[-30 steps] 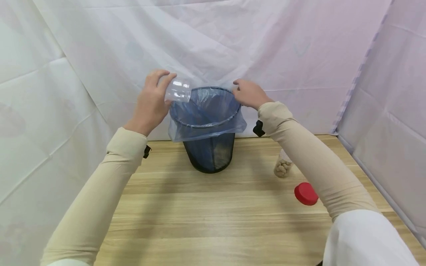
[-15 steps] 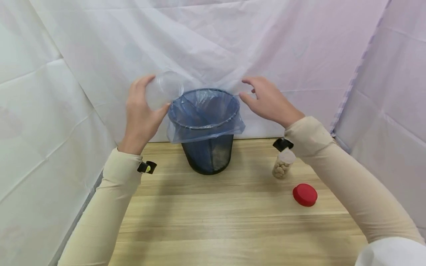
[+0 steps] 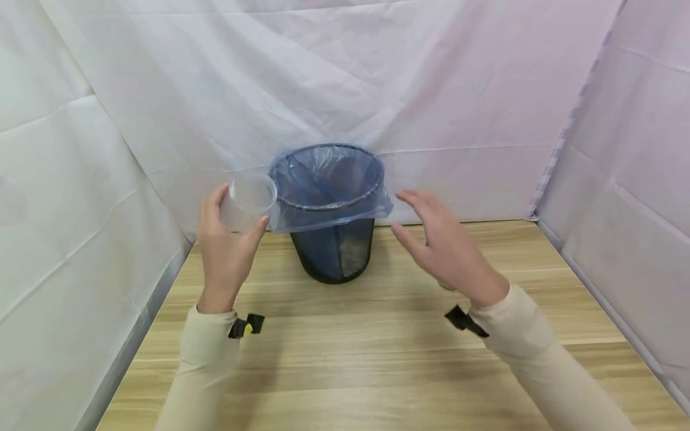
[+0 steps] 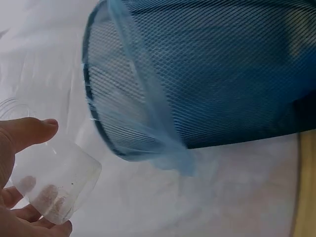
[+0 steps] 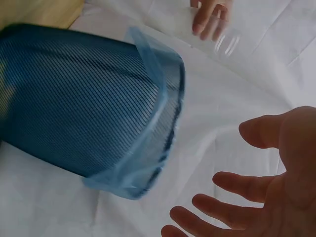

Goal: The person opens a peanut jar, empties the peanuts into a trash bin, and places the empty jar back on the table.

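Note:
My left hand [image 3: 223,257] grips a clear plastic jar [image 3: 245,206] between thumb and fingers, left of the bin and above the table. Its round mouth tilts up toward the right; through the clear wall in the left wrist view, the jar [image 4: 64,173] shows fingertips behind it and nothing inside. Opposite, to the right of the bin, my right hand [image 3: 447,245] holds nothing, its fingers spread and thumb apart. Between both hands stands a dark mesh bin [image 3: 329,251], upright, lined with a blue translucent bag [image 3: 334,224] folded over its rim.
Under the right hand peeks the base of a small container [image 3: 446,285], mostly hidden. The wood-grain table [image 3: 339,359] runs back to a white cloth wall [image 3: 345,72] close behind the bin. More white cloth stands at both sides.
The right hand has let go of the bin's rim and drawn back right and toward me. The left hand with the jar has come away from the rim, lower and closer. The red lid is now hidden.

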Available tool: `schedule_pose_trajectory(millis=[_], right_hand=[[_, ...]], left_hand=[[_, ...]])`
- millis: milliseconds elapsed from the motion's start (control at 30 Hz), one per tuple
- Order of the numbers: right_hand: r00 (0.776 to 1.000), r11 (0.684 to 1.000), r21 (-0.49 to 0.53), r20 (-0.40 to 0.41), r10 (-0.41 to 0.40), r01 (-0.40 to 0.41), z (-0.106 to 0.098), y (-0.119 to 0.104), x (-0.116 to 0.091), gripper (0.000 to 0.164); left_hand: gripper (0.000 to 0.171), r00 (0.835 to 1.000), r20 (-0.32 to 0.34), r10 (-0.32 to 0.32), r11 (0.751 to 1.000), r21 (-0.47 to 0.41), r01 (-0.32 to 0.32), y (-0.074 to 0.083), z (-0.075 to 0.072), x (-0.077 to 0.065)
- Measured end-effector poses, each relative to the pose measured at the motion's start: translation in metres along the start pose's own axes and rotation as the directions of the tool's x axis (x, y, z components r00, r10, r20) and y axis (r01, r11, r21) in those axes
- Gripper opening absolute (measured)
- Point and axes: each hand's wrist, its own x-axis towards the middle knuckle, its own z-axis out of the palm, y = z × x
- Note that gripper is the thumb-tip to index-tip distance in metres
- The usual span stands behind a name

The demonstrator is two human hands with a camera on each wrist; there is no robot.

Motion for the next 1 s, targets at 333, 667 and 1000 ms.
schedule_pose_trajectory(millis=[333,667,1000], right_hand=[[0.99,0.983,0.122,0.033,0.134,-0.137,0.041,0.017,-0.054,0.06],[0.973,0.962,0.153,0.086,0.216,-0.227,0.056,0.029,-0.075,0.059],[0.972,0.963,0.151,0.101,0.21,-0.224,0.06,0.035,-0.086,0.055]], left_hand=[[0.077,0.934,0.011,-0.358,0.934,-0.006,0.358,-0.033,-0.008,-0.069],[0.081,0.783,0.127,-0.609,0.792,0.036,0.61,-0.053,-0.019,-0.116],[0.084,0.662,0.229,-0.714,0.699,0.162,0.697,-0.072,-0.028,-0.139]])
